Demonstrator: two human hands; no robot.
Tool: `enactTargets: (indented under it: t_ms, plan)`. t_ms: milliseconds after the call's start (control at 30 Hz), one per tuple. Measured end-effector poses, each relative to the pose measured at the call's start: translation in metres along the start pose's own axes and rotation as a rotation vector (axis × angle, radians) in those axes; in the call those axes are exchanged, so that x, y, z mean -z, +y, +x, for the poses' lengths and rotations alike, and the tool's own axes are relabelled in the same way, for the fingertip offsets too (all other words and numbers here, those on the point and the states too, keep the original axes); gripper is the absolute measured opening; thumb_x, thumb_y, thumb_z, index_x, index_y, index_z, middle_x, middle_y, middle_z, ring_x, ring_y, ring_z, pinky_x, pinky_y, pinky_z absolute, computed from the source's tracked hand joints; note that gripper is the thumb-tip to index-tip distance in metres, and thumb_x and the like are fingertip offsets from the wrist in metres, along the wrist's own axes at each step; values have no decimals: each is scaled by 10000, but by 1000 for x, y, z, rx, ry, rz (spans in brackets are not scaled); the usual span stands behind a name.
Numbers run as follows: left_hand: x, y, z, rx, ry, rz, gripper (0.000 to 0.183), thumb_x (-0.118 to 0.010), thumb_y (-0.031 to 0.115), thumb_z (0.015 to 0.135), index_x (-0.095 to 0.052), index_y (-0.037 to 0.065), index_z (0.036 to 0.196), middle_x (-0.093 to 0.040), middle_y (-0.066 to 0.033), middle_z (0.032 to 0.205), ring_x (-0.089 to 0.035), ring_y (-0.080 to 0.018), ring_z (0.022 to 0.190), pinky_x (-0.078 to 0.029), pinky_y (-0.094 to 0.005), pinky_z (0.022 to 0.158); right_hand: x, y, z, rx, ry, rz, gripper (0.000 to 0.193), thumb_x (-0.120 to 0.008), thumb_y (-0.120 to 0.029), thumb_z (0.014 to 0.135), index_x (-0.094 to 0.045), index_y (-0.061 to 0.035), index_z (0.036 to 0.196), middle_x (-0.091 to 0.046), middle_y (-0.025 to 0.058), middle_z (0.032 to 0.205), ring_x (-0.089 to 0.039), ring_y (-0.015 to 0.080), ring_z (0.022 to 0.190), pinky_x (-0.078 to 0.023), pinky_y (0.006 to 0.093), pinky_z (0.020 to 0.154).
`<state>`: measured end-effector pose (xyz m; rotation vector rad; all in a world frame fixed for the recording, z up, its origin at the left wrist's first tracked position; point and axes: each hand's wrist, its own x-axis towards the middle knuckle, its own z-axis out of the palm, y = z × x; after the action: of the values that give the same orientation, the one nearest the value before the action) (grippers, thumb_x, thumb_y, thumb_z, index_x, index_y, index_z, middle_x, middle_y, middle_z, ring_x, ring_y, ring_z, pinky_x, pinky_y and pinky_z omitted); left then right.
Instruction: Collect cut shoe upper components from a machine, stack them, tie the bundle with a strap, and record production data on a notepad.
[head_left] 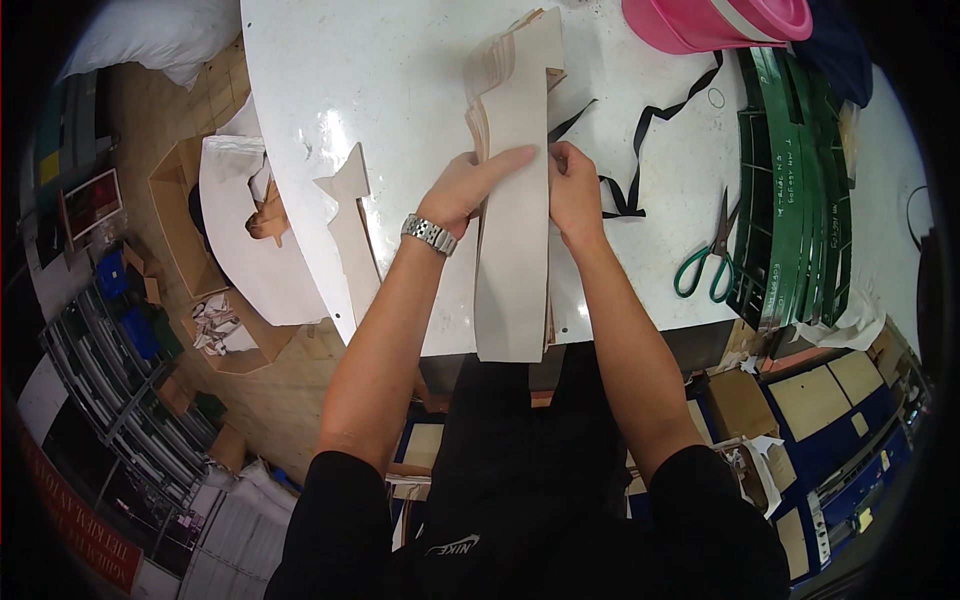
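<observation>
A tall stack of pale beige cut sheets [515,240] stands on the white table, reaching over its near edge. My left hand [470,185] grips the stack's left side, thumb lying across the top sheet and the other fingers hidden. At the right edge, my right hand [575,190] has its fingers curled together in a pinch. A black ribbon [640,150] runs into this hand from the right, and a short black end shows above it; the exact pinch point is hidden. Left of the stack lies a separate notched beige piece [352,235].
Scissors with green handles [706,265] lie right of my right hand, beside dark green slatted panels [795,200]. A pink bucket [680,25] stands at the far right. A cardboard box [180,190] is on the floor left of the white table [400,60].
</observation>
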<state>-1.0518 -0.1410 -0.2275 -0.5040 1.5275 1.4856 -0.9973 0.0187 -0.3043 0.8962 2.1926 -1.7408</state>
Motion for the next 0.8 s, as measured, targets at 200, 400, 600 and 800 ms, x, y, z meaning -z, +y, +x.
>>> enactTargets:
  t_ms: [200,400,600,800]
  plan:
    - [-5,-3,-2,-56,17,63,960,-850,596,818,-561,-157,1338,-706,-176,1186,-700,-191,1017,-564,-310,856,5,6,1,-25,-43,76,327,-643,-228,1033,-710,65,1161,-779,212,1022,-753,298,916,-561,377,849]
    - [15,-45,15,-200,24,-49,945,-832,541,876,-466,-115,1448,-660,-213,1319,-673,-203,1133,-539,-334,969,7,-5,-6,15,-18,54,327,-646,-222,1027,-709,68,1164,-778,231,1011,-761,327,919,-567,393,847]
    - [26,-57,21,-272,-28,-222,957,-815,560,882,-457,-63,1513,-635,-181,1388,-633,-226,1239,-510,-377,1064,12,-27,-18,143,61,-124,243,-646,-186,1016,-722,39,1067,-759,245,930,-742,412,848,-571,453,790]
    - [35,-63,20,-222,-42,-354,928,-789,576,879,-491,-22,1523,-634,-128,1414,-611,-232,1285,-500,-390,1085,44,-17,-4,161,24,-439,222,-652,-180,1010,-744,22,1031,-732,220,790,-701,350,668,-548,432,663]
